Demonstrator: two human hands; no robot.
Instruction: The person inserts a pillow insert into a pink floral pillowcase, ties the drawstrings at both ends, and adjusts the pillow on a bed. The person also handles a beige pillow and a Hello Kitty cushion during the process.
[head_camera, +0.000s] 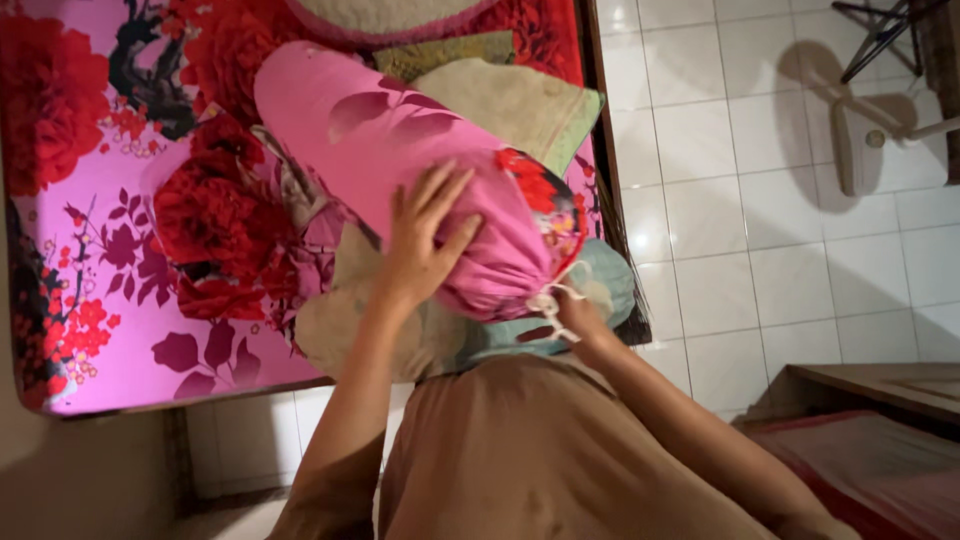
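A long pink bolster pillow in a pink and red floral cover lies slanted over the bed's corner. My left hand rests flat on its near end, fingers spread. My right hand is at the gathered end of the cover, pinching the white drawstring. Under the bolster lie a beige cushion and a pale blue-green one.
The bed has a pink sheet with large red flowers. A beige pillow sits behind the bolster. White floor tiles lie to the right, with a standing fan's base. A low wooden piece is at lower right.
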